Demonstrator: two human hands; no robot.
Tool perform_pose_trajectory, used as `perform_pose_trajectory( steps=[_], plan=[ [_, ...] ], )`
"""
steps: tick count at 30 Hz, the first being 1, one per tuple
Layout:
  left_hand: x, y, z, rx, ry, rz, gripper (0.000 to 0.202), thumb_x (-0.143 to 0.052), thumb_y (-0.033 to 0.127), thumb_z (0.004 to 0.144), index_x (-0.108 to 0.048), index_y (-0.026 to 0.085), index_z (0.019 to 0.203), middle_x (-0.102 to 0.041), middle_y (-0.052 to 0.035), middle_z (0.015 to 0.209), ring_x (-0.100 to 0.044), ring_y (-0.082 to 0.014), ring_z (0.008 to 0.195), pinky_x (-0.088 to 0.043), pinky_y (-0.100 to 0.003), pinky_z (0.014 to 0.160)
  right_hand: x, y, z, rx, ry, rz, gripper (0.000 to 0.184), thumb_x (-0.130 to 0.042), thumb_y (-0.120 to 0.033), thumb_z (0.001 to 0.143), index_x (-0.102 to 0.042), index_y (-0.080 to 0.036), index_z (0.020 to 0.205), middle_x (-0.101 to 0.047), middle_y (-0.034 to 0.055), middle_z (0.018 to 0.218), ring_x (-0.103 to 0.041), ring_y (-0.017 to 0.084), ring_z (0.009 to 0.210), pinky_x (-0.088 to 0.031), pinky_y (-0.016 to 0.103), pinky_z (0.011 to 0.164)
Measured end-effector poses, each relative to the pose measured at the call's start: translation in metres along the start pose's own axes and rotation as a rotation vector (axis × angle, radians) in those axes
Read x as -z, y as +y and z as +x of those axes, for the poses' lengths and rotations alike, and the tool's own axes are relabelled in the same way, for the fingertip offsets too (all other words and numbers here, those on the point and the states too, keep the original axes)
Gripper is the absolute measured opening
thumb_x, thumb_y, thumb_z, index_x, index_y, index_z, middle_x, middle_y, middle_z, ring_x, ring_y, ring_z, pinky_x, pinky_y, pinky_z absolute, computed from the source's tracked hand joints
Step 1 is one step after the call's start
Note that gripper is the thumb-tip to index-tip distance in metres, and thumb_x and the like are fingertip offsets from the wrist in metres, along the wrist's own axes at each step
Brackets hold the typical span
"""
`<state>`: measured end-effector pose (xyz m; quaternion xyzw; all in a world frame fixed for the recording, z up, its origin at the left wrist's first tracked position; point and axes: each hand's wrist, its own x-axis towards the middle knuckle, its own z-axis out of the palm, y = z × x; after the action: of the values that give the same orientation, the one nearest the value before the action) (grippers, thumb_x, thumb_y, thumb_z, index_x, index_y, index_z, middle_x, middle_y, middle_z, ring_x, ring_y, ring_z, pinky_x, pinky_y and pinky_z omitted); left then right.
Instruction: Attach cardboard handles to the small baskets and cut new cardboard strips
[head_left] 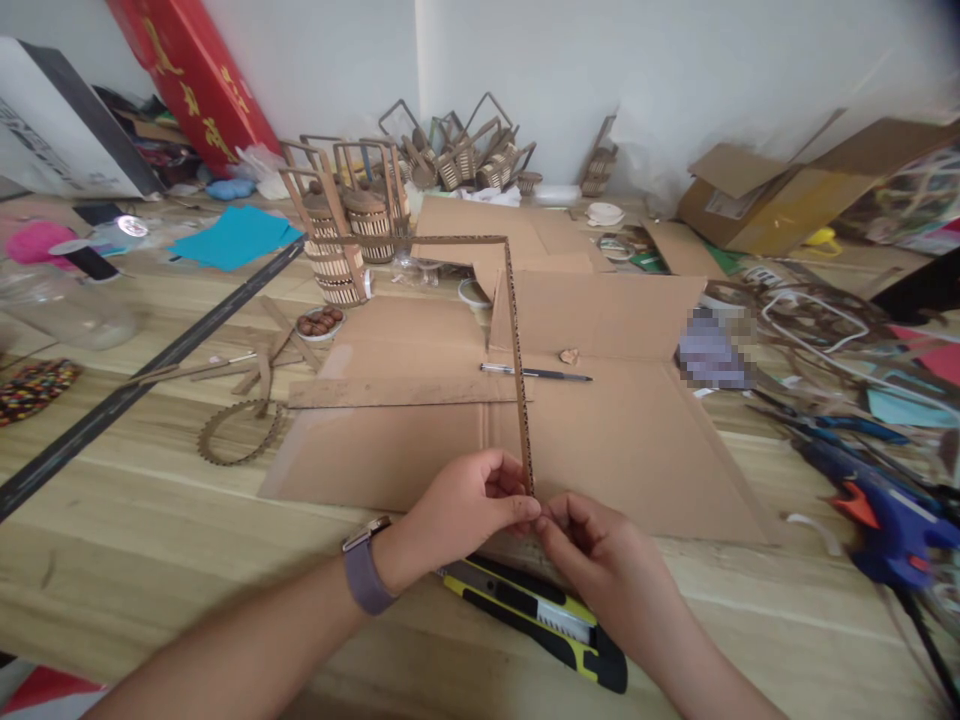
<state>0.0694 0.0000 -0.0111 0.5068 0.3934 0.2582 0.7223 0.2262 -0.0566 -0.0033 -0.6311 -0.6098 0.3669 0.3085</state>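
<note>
A thin corrugated cardboard strip (514, 340), bent at a right angle at its far corner, rises from my hands and runs off to the left. My left hand (476, 500) is closed and pinches the near end of it. Touching the left fingertips, my right hand (604, 550) is also closed, thumb and forefinger pinched at that same end; the tip itself is hidden. Below both hands lies a yellow and black utility knife (540, 615). Under the strip are a flat cardboard sheet (615, 450), a pen (559, 375) and a wider cardboard strip (405, 392).
Small woven baskets (337, 270) stand at the back left, near a dish of brown nuts (320, 322). A dark metal ruler (150, 370) crosses the table's left. To the right are a blue glue gun (885, 520), pliers (855, 430) and an open cardboard box (780, 200).
</note>
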Motion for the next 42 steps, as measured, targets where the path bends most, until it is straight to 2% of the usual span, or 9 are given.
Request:
perform_pose_trajectory(
  steps=[6,9,12,17,23,29,37,42],
  plan=[
    [0.001,0.000,-0.001,-0.008,-0.043,0.033,0.024,-0.068,0.025,0.075,-0.060,0.015,0.095,-0.060,0.0019,0.073,-0.057,-0.0121,0.062,-0.045,-0.026,0.064,-0.002,0.004,-0.002,0.071,-0.013,-0.068,0.022,-0.047,-0.030,0.082,-0.054,-0.022,0.063,-0.045,-0.0042,0.051,-0.039,0.011,0.046,-0.031,0.023,0.042],
    [0.001,0.004,-0.004,-0.069,-0.084,0.120,0.016,-0.062,0.028,0.081,-0.062,0.014,0.089,-0.060,0.0009,0.072,-0.058,-0.0137,0.066,-0.044,-0.025,0.065,-0.003,0.011,-0.004,0.100,0.023,-0.091,0.020,-0.047,-0.028,0.083,-0.054,-0.022,0.066,-0.046,-0.0044,0.051,-0.039,0.011,0.047,-0.030,0.023,0.043],
    [0.001,0.009,-0.007,-0.114,-0.076,0.252,0.014,-0.058,0.027,0.084,-0.063,0.014,0.084,-0.059,0.0008,0.071,-0.056,-0.0140,0.066,-0.041,-0.024,0.063,-0.001,0.010,-0.003,0.110,0.044,-0.109,0.020,-0.046,-0.029,0.083,-0.053,-0.022,0.066,-0.047,-0.0042,0.052,-0.040,0.011,0.047,-0.032,0.023,0.043],
    [0.000,0.010,-0.012,-0.195,-0.026,0.557,0.021,-0.059,0.029,0.086,-0.065,0.015,0.070,-0.056,0.0015,0.063,-0.051,-0.0133,0.063,-0.033,-0.023,0.057,0.005,0.000,0.000,0.119,0.036,-0.127,0.022,-0.043,-0.030,0.083,-0.049,-0.023,0.063,-0.051,-0.0025,0.054,-0.045,0.011,0.048,-0.036,0.022,0.045],
    [-0.002,0.009,-0.014,-0.252,-0.062,0.659,0.023,-0.056,0.024,0.089,-0.063,0.016,0.068,-0.056,0.0018,0.064,-0.052,-0.0126,0.064,-0.032,-0.023,0.059,0.005,-0.001,-0.001,0.147,0.052,-0.169,0.020,-0.043,-0.029,0.082,-0.050,-0.023,0.065,-0.055,-0.0018,0.053,-0.048,0.012,0.047,-0.037,0.022,0.044],
    [-0.006,0.008,-0.017,-0.316,-0.042,0.841,0.020,-0.052,0.019,0.090,-0.057,0.017,0.071,-0.056,0.0010,0.069,-0.050,-0.0132,0.066,-0.032,-0.024,0.061,0.004,0.003,-0.002,0.184,0.051,-0.202,0.021,-0.043,-0.030,0.085,-0.049,-0.024,0.066,-0.059,-0.0005,0.057,-0.052,0.013,0.049,-0.039,0.024,0.047],
    [-0.011,0.006,-0.020,-0.269,0.024,0.900,0.019,-0.053,0.014,0.087,-0.054,0.017,0.069,-0.057,0.0007,0.069,-0.050,-0.0132,0.066,-0.032,-0.025,0.061,0.001,0.003,-0.003,0.200,0.057,-0.230,0.022,-0.043,-0.028,0.086,-0.045,-0.025,0.064,-0.055,-0.0019,0.055,-0.049,0.013,0.047,-0.038,0.024,0.046],
    [-0.011,0.006,-0.020,-0.269,0.025,0.930,0.019,-0.052,0.014,0.087,-0.054,0.018,0.069,-0.057,0.0004,0.070,-0.051,-0.0136,0.066,-0.032,-0.026,0.061,0.001,0.002,-0.002,0.186,0.035,-0.216,0.021,-0.042,-0.028,0.085,-0.047,-0.025,0.065,-0.055,-0.0014,0.055,-0.050,0.013,0.048,-0.038,0.024,0.046]
  ],
)
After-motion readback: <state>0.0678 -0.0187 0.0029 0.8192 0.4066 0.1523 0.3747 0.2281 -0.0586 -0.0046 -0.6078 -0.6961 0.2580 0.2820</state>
